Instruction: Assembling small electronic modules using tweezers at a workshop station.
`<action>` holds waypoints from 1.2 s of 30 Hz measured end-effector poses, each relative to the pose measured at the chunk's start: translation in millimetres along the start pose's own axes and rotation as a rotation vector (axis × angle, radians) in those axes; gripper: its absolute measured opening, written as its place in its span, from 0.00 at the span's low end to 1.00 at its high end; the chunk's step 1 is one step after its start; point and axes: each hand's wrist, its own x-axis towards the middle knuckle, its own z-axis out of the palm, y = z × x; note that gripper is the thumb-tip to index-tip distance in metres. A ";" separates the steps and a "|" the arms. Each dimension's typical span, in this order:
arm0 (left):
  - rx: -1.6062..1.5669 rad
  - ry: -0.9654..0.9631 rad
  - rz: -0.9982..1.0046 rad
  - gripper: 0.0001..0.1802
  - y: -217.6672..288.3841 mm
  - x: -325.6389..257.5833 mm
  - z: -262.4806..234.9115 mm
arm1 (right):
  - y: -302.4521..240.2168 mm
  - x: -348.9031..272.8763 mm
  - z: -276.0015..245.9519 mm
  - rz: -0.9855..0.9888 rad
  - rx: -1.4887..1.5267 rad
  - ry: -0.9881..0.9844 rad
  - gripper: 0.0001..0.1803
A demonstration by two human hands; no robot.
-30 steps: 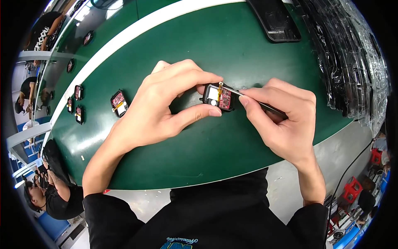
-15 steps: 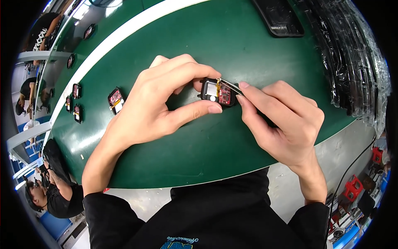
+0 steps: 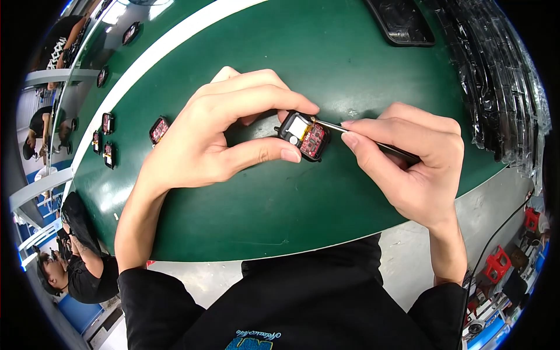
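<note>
Plainly, the left hand [image 3: 219,125] is pinching a small black case [image 3: 304,137] between thumb and forefinger, out over the middle of the green table [image 3: 233,233]; from where I stand, I can't tell whether its underside touches the tabletop. The right hand [image 3: 414,154] is closed on a thin tool [image 3: 329,125], its metal tip at the case's upper edge, just beside the left forefinger. To do this well, I'd say, pinch the rim firmly, move the tip lightly, and spare the red circuit board [image 3: 314,142] and that fingertip from a slip. By the left wrist lies a similar unit [image 3: 158,129], partly hidden; farther left sit three more, and a black tray [image 3: 402,23] rests at the far side.
</note>
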 end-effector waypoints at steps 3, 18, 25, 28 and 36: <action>0.004 -0.016 0.014 0.32 0.4 0.8 -1.3 | 3.0 0.5 0.9 -0.013 0.014 -0.005 0.08; 0.027 -0.023 0.073 0.27 2.7 1.1 -1.2 | -1.3 2.4 2.1 -0.007 0.000 0.002 0.06; 0.004 -0.040 0.059 0.27 1.9 3.3 -1.9 | 2.0 1.6 3.9 -0.019 0.014 0.015 0.06; 0.009 -0.035 0.069 0.27 1.6 3.3 -1.9 | 2.3 1.3 5.0 -0.035 0.003 0.009 0.06; 0.016 -0.015 0.093 0.26 0.1 2.5 0.4 | 1.3 -2.2 4.0 -0.036 -0.028 0.019 0.08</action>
